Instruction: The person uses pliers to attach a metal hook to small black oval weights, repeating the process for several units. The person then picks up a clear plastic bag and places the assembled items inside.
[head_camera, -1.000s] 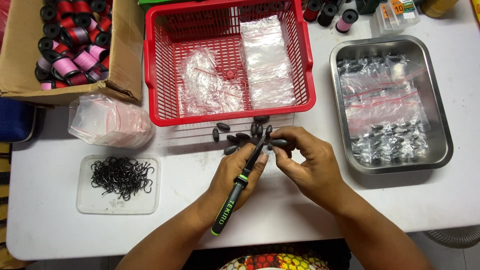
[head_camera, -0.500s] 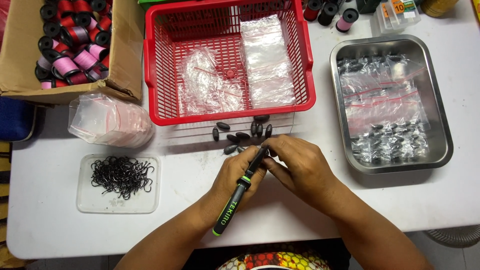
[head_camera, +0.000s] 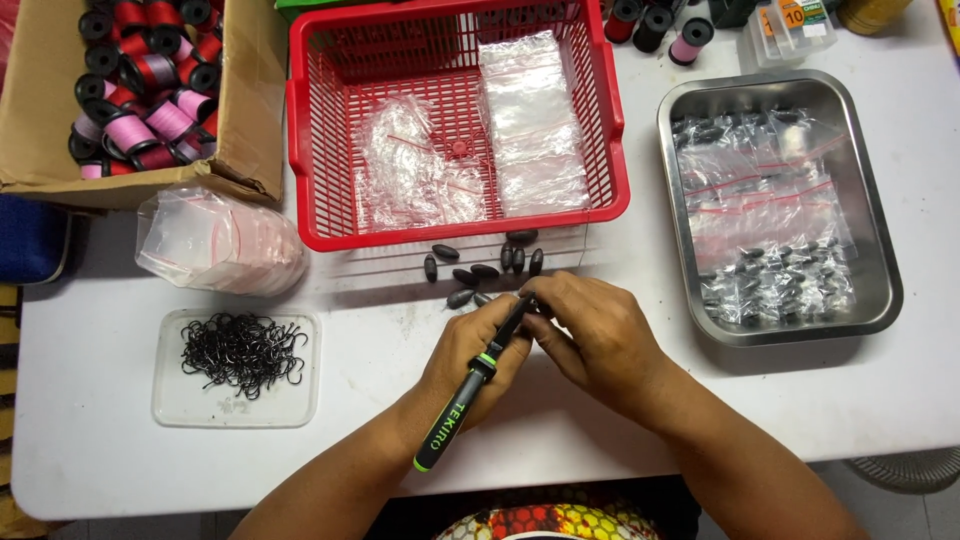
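Observation:
My left hand (head_camera: 470, 358) grips a slim black tool with a green-trimmed handle (head_camera: 463, 406), its tip pointing up to the right into my right hand (head_camera: 590, 335). The right hand's fingers are closed around something small at the tool's tip; what it is stays hidden. Several dark oval sinkers (head_camera: 480, 270) lie loose on the white table just beyond both hands, in front of the red basket (head_camera: 303, 170).
The red basket holds small clear zip bags (head_camera: 530, 120). A steel tray (head_camera: 880, 300) on the right holds bagged sinkers. On the left are a clear lid of black hooks (head_camera: 243, 352), a pile of bags (head_camera: 215, 240) and a cardboard box of thread spools (head_camera: 140, 90).
My right hand has drawn in from the loose sinkers towards the tool's tip and closed over it. The left hand and tool shifted slightly down.

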